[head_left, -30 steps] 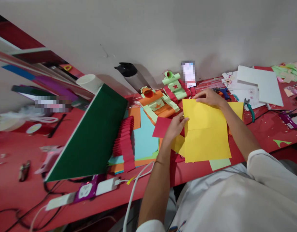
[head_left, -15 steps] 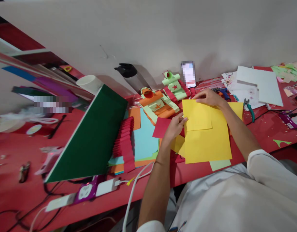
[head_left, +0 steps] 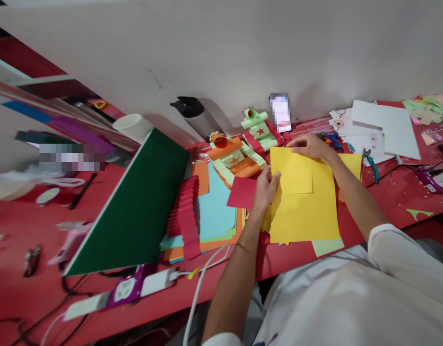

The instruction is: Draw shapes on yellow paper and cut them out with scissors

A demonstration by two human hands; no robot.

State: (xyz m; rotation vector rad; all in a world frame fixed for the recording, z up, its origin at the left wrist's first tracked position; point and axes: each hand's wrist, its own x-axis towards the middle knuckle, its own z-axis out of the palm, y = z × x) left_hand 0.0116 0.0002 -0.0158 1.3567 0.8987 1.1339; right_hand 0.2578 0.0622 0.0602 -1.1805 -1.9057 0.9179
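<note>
A small yellow paper square (head_left: 292,170) lies on a larger yellow sheet (head_left: 304,214) on the red table (head_left: 37,283). My left hand (head_left: 266,188) pinches the small square's lower left corner. My right hand (head_left: 310,145) presses fingertips on its top edge. A red paper square (head_left: 242,192) lies just left of my left hand.
A dark green board (head_left: 134,206) leans at the left, beside a pleated red paper stack (head_left: 183,216) and turquoise and orange sheets (head_left: 217,202). Paper craft figures (head_left: 243,149), a black bottle (head_left: 196,115) and a white cup (head_left: 132,126) stand behind. Pliers (head_left: 370,161), white sheets (head_left: 387,127) lie right. Cables (head_left: 196,288) hang off the front edge.
The small yellow piece got narrower across the frames, its right edge moving left. The large yellow sheet shifted slightly left. My left hand moved a little right onto the paper's edge.
</note>
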